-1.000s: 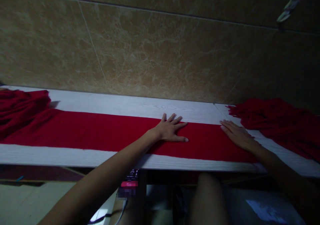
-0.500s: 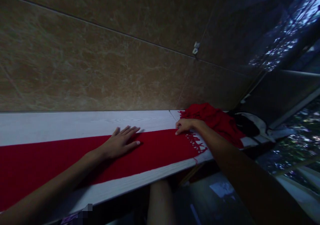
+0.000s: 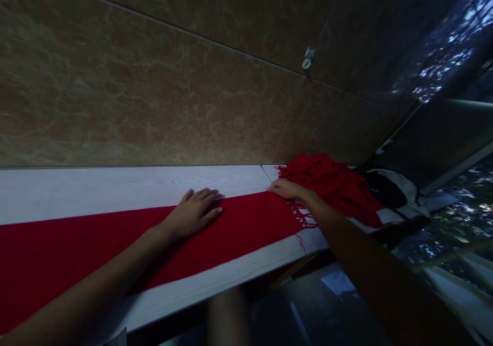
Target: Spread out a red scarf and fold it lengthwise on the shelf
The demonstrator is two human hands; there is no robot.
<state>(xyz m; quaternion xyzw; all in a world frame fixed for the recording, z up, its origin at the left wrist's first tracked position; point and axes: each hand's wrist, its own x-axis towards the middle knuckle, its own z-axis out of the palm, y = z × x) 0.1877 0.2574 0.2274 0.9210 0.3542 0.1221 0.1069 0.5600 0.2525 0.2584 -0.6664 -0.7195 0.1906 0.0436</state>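
A red scarf [image 3: 246, 223] with a fringed end [image 3: 302, 216] lies stretched lengthwise along a white wood-grain tabletop [image 3: 127, 184]. My left hand [image 3: 196, 210] rests flat on its middle, fingers spread and reaching to the far edge. At the far corner, close to the fringe, my right hand [image 3: 285, 188] is closed with its fingertips on the scarf's edge; the thumb is partly hidden. Just beyond the right hand, a crumpled heap of red fringed cloth [image 3: 333, 181] sits against the wall.
A brown marbled tile wall [image 3: 162, 94] with a small white hook [image 3: 308, 58] rises behind the table. Black and white items [image 3: 389, 187] lie past the heap at the right end. Below the front edge, a blurred leg [image 3: 229, 318] shows.
The fringed end of the scarf has shifted slightly toward the wall, with my right hand at its corner. My left hand has slid a little to the right. The view has tilted slightly.
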